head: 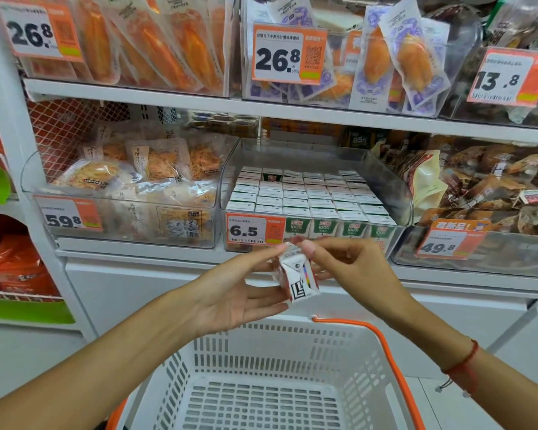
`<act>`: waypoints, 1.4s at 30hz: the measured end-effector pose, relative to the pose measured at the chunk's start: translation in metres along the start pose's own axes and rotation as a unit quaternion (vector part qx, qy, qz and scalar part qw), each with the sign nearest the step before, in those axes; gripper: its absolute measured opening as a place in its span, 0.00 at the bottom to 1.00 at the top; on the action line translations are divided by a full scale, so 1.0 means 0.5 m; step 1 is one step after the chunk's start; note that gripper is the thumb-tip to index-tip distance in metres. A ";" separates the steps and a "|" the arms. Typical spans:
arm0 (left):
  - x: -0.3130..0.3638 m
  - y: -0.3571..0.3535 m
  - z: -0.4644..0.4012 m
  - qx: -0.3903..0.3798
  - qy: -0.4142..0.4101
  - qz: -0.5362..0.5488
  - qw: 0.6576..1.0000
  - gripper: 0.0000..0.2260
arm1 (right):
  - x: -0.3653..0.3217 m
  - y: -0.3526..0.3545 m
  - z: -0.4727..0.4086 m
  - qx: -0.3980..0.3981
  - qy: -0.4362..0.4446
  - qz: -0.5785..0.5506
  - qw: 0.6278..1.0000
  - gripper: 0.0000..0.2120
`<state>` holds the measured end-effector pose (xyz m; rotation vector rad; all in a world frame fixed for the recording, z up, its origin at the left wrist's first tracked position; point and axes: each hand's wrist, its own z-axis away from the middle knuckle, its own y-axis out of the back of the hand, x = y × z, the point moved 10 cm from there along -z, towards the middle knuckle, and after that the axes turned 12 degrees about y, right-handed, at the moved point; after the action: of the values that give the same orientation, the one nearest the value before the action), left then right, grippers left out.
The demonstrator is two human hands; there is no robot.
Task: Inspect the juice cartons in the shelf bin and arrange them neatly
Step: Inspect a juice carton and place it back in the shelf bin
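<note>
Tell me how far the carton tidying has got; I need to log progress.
Looks done: cartons in the clear bin mostly stand in tidy rows. In hand: one juice carton, pinched by the right hand and steadied by the left hand over the basket. Left: returning it to the bin.

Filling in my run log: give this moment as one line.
step: inspect | held: juice carton | left hand: supports | right hand: pinches top | shelf bin: rows packed
</note>
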<state>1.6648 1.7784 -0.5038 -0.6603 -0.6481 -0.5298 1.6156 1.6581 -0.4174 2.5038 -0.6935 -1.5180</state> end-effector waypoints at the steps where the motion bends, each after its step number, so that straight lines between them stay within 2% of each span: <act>1: -0.006 -0.001 -0.002 -0.004 0.016 -0.010 1.000 0.30 | 0.013 0.000 0.002 -0.001 -0.034 -0.007 0.999 0.17; 6: -0.029 0.004 -0.015 0.004 0.058 -0.052 0.997 0.38 | 0.054 -0.013 0.020 -0.039 -0.139 -0.036 0.989 0.18; 11: -0.024 0.006 -0.013 0.022 0.039 -0.063 0.997 0.33 | 0.064 -0.015 0.023 -0.048 -0.170 -0.045 0.983 0.18; 14: 0.015 0.019 -0.004 0.068 -0.051 -0.078 0.993 0.27 | 0.074 -0.029 0.034 -0.092 -0.200 -0.080 0.972 0.18; 16: 0.056 0.033 0.016 0.120 -0.146 -0.110 0.976 0.26 | 0.077 -0.043 0.043 -0.126 -0.223 -0.102 0.961 0.21; 18: 0.086 0.033 0.041 0.138 -0.223 -0.132 0.956 0.27 | 0.076 -0.046 0.043 -0.130 -0.223 -0.124 0.958 0.24; 21: 0.096 0.026 0.059 0.145 -0.275 -0.155 0.938 0.26 | 0.067 -0.043 0.031 -0.102 -0.196 -0.167 0.961 0.22; 25: 0.100 0.005 0.066 0.127 -0.301 -0.165 0.931 0.25 | 0.056 -0.032 0.020 -0.047 -0.179 -0.191 0.964 0.27; 27: 0.107 0.004 0.067 0.121 -0.302 -0.166 0.931 0.25 | 0.050 -0.007 0.013 -0.010 -0.148 -0.113 0.982 0.24; 29: 0.109 0.013 0.063 0.120 -0.283 -0.155 0.939 0.26 | 0.022 0.023 0.006 0.012 -0.072 0.058 0.996 0.17; 31: 0.103 0.026 0.057 0.128 -0.261 -0.137 0.947 0.28 | -0.021 0.021 0.005 0.002 0.036 0.210 0.977 0.21; 33: 0.097 0.036 0.051 0.143 -0.254 -0.115 0.950 0.26 | -0.048 -0.008 0.014 -0.019 0.115 0.288 0.951 0.25; 36: 0.102 0.050 0.052 0.170 -0.273 -0.097 0.942 0.22 | -0.064 -0.027 0.021 -0.008 0.168 0.322 0.932 0.26; 38: 0.117 0.050 0.063 0.177 -0.291 -0.130 0.931 0.21 | -0.066 -0.025 0.016 0.001 0.178 0.318 0.931 0.25; 42: 0.144 0.039 0.089 0.162 -0.302 -0.224 0.912 0.23 | -0.064 -0.030 0.000 -0.031 0.207 0.329 0.921 0.27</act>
<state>1.7099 1.8052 -0.4344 -0.3455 -1.4628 -0.6231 1.6081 1.6856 -0.3966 2.0994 -1.2093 -0.7339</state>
